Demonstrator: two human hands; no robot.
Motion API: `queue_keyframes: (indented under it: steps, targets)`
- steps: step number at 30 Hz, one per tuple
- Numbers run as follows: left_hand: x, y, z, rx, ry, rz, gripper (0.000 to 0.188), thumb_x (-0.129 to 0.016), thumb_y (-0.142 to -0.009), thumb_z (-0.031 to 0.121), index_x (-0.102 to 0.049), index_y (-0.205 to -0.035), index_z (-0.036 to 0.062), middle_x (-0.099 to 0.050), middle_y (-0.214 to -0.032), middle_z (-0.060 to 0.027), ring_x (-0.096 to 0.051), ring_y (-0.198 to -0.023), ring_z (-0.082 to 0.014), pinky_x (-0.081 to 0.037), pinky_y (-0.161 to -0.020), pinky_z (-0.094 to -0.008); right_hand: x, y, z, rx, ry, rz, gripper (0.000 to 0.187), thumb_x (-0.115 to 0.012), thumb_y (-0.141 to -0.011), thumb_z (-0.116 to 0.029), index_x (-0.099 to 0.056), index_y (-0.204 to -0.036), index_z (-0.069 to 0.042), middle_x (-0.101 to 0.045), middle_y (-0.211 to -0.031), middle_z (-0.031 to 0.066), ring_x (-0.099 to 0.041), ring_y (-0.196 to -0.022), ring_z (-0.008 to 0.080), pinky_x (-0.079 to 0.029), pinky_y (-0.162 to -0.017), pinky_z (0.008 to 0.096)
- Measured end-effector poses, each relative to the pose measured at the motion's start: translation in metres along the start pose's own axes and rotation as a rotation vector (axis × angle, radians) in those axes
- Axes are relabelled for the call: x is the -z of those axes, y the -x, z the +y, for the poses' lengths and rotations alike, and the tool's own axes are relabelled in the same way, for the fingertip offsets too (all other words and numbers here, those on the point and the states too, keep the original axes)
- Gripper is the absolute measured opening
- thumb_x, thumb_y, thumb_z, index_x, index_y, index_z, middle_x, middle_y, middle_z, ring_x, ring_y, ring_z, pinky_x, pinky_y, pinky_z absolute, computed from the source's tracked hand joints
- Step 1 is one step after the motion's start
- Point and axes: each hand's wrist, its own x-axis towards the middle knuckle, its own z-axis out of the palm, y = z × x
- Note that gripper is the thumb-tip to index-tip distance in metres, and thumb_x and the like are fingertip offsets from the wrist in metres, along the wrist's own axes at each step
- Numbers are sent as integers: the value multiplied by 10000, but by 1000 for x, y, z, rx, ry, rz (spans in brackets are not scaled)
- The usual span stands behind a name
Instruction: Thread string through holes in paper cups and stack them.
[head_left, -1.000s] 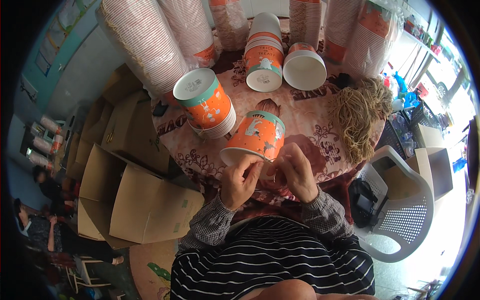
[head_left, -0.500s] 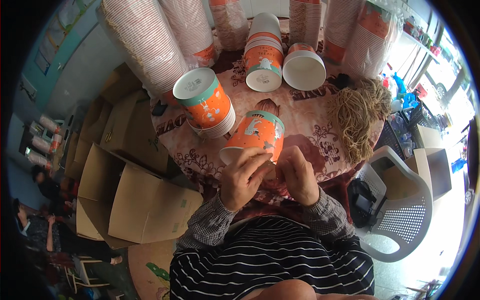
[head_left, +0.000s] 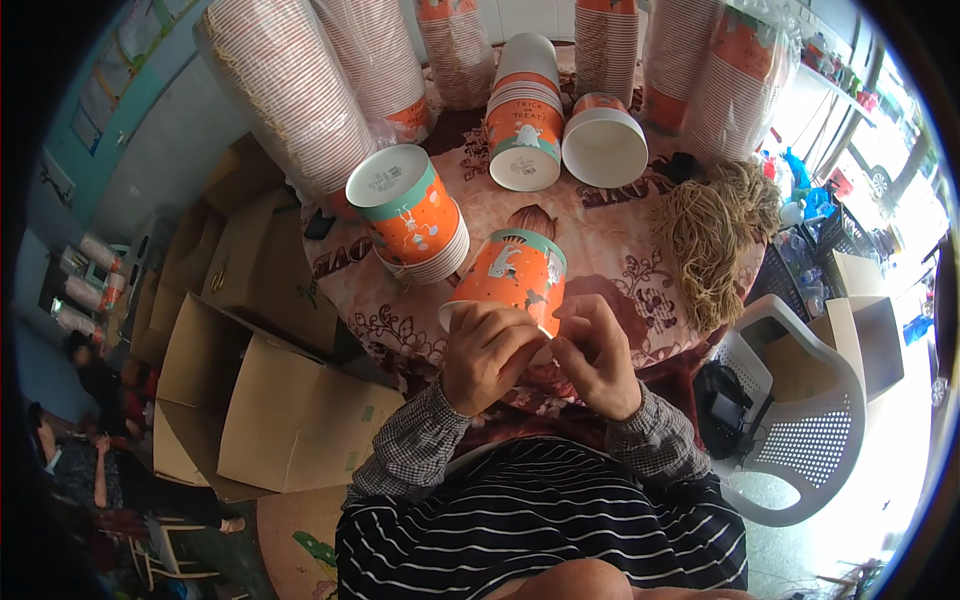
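An orange paper bucket (head_left: 515,275) with a green band and white figures lies tilted in front of me, its white rim toward my body. My left hand (head_left: 490,350) is closed at that rim, fingertips pinched on the edge. Close beside it, my right hand (head_left: 600,355) pinches at the rim's right end; whatever is between its fingertips is too small to make out. To the left stands a short stack of upside-down orange buckets (head_left: 415,225). A bundle of tan twine (head_left: 715,240) lies to the right on the patterned tablecloth (head_left: 400,325).
Tall plastic-wrapped bucket stacks (head_left: 290,100) line the table's far side. Another stack (head_left: 527,135) lies on its side beside a single open bucket (head_left: 606,148). Open cardboard boxes (head_left: 300,410) stand at the left, a grey plastic chair (head_left: 810,420) at the right.
My left fingers have curled down over the rim. My right hand has turned slightly, its fingertips now nearer my left hand's. The bucket has shifted only a little.
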Motion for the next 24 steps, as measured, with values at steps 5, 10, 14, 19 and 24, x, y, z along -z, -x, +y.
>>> queue_keyframes:
  steps: [5,10,14,19,24]
  targets:
    - [-9,9,-4,-66,-44,118,245,-732,-706,85,-631,-924,131,-612,-955,25,-562,-900,-191,-399,-821,-375,-4,3,-1,10,-135,-12,235,-489,-903,17,-388,-1110,-32,-584,-793,19,-533,-713,44,-424,-604,200]
    - [-17,15,-19,-25,-95,166,222,-715,-693,26,-607,-867,112,-610,-914,-3,-582,-862,-226,-423,-799,-384,2,15,-15,66,-115,6,243,-503,-887,33,-398,-1095,-35,-565,-797,12,-525,-691,34,-414,-594,190]
    - [-20,19,-29,-11,-103,172,243,-731,-699,51,-625,-906,120,-609,-953,-5,-588,-907,-215,-409,-840,-378,9,27,-34,222,-48,-8,251,-541,-846,69,-442,-1060,-16,-586,-860,40,-563,-679,38,-417,-583,189]
    - [-19,9,-24,-87,-50,161,246,-730,-705,33,-624,-920,90,-606,-926,-38,-603,-844,-229,-454,-799,-392,13,35,-53,387,96,-46,212,-573,-820,61,-507,-1006,-15,-634,-785,37,-592,-625,63,-434,-548,204]
    - [1,-26,-25,-22,66,107,192,-685,-745,-20,-613,-912,44,-612,-865,-93,-611,-774,-269,-503,-665,-360,22,21,-79,287,19,112,120,-550,-833,61,-557,-940,8,-617,-817,53,-581,-671,94,-439,-601,218]
